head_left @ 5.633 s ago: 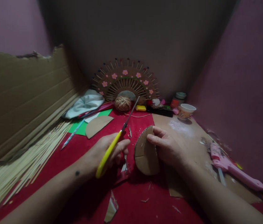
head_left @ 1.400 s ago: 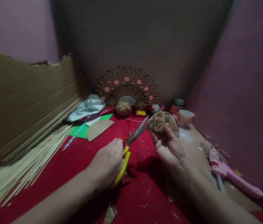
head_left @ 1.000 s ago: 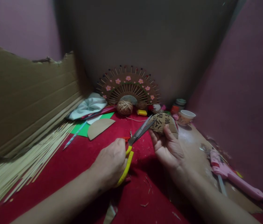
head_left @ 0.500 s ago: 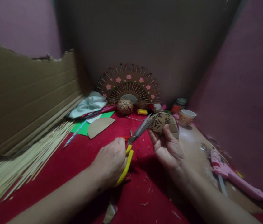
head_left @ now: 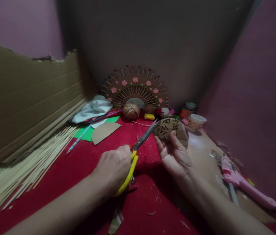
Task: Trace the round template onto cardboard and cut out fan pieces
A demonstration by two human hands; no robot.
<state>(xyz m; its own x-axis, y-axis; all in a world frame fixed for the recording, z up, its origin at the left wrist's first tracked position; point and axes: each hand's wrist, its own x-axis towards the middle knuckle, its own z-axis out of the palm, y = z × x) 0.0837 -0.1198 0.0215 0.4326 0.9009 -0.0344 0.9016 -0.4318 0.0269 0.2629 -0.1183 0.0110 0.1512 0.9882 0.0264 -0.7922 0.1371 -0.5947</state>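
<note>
My left hand (head_left: 115, 166) is wrapped round the yellow handles of a pair of scissors (head_left: 144, 138), whose blades point up and to the right and look nearly closed. Between thumb and fingers, my right hand (head_left: 175, 153) grips a rounded piece of cardboard (head_left: 169, 130) printed with black characters. The scissor tips are close to the left edge of that piece; whether they touch it I cannot tell. A plain half-round cardboard piece (head_left: 105, 132) lies on the red cloth (head_left: 150, 202) to the left, partly over green paper (head_left: 85, 133).
Thin sticks (head_left: 30, 173) lie along the left, near a pen (head_left: 79, 140). A flower-decorated fan (head_left: 135, 85) stands at the back behind a twine ball (head_left: 131, 111). On the right are a paper cup (head_left: 196, 122) and a pink glue gun (head_left: 248, 186). Cardboard (head_left: 30, 98) walls the left side.
The scissors and my left hand have shifted slightly left, and the blades have drawn together and back from the cardboard's edge. My right hand still holds the piece, hardly moved.
</note>
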